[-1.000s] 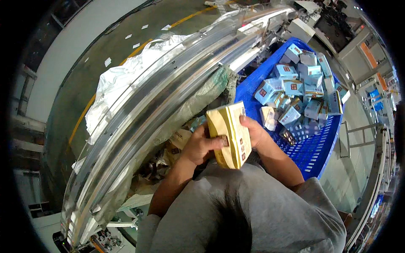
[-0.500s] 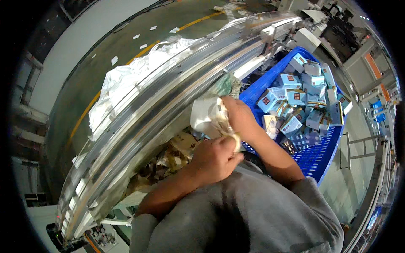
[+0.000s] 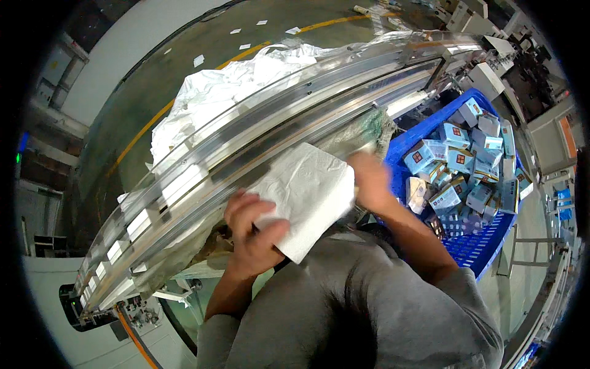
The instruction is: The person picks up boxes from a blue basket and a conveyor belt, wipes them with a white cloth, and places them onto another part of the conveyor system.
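A thick white stack of paper tissues (image 3: 304, 197) is tilted in front of my body. Its left corner is gripped by my left hand (image 3: 252, 237), thumb on top and fingers curled around the edge. Close against the stack's right side is my right hand (image 3: 372, 181), smeared by motion. A small pale scrap shows at its upper edge, but its fingers cannot be made out. Beneath the stack, an open woven sack (image 3: 215, 246) with brownish material inside is partly covered.
A curved conveyor (image 3: 258, 154) with clear side rails runs across in front, carrying white blocks at its left end. A blue plastic basket (image 3: 455, 246) of light-blue tissue packs (image 3: 461, 160) stands at right. White sheeting (image 3: 209, 104) is heaped beyond the conveyor; paper scraps dot the floor.
The brownish wrapper between my hands is out of sight, and the white stack now shows broadly. My left hand has moved left onto its corner. The view has shifted, too.
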Demonstrator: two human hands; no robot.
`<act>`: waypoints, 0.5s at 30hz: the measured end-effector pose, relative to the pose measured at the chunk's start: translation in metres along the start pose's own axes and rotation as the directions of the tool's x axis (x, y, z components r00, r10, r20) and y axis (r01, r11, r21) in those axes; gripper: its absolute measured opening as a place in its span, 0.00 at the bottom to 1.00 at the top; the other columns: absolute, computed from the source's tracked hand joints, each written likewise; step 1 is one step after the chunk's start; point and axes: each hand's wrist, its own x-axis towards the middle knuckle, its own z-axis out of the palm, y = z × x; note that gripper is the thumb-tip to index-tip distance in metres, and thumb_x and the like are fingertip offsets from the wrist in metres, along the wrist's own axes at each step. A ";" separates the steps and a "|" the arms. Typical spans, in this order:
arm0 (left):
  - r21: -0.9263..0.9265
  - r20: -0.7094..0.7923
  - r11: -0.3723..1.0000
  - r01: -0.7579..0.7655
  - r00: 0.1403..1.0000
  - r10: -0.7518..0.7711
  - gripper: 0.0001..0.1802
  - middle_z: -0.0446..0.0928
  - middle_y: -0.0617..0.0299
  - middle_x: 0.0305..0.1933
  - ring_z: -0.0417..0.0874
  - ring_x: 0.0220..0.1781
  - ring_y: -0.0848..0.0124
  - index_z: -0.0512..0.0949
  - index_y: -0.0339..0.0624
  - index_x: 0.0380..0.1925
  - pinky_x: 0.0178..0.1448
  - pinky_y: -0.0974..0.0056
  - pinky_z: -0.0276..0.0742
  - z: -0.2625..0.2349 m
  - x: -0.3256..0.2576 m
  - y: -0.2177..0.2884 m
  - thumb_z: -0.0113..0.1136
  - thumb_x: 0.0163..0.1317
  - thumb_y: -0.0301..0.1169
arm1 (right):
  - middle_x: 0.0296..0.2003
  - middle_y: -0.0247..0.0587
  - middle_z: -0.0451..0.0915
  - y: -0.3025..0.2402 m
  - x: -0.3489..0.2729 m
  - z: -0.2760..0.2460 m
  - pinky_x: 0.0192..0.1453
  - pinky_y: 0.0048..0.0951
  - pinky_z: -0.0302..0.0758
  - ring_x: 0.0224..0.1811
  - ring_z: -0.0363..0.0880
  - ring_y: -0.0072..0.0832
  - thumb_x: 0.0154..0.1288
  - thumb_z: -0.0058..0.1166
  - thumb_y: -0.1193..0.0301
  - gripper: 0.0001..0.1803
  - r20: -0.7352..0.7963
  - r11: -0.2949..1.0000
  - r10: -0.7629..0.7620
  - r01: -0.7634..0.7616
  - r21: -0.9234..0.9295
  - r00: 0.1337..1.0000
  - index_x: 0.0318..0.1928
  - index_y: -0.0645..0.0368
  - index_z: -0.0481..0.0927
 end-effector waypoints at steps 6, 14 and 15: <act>0.210 0.069 0.923 -0.323 0.946 0.316 0.16 0.63 0.68 0.40 0.58 0.49 0.67 0.67 0.66 0.35 0.56 0.50 0.51 -0.009 -0.005 -0.010 0.57 0.44 0.34 | 0.35 0.52 0.74 0.006 0.021 -0.013 0.42 0.30 0.70 0.36 0.74 0.39 0.43 0.49 0.77 0.18 0.568 0.896 0.003 -0.254 0.364 0.823 0.40 0.62 0.73; 0.115 0.099 0.843 -0.526 0.850 0.517 0.11 0.64 0.74 0.41 0.57 0.51 0.70 0.69 0.68 0.31 0.55 0.52 0.52 0.014 0.019 -0.002 0.54 0.45 0.38 | 0.36 0.45 0.72 -0.039 0.051 -0.111 0.45 0.36 0.64 0.42 0.68 0.41 0.41 0.59 0.71 0.13 0.264 0.715 -0.322 0.051 0.697 0.909 0.28 0.59 0.70; 0.084 0.121 0.836 -0.542 0.838 0.532 0.11 0.64 0.74 0.41 0.57 0.51 0.70 0.69 0.68 0.31 0.55 0.52 0.52 0.016 0.021 -0.002 0.54 0.45 0.39 | 0.36 0.44 0.72 -0.032 0.046 -0.118 0.45 0.36 0.64 0.42 0.68 0.41 0.40 0.58 0.72 0.12 0.210 0.719 -0.325 0.097 0.688 0.922 0.27 0.59 0.70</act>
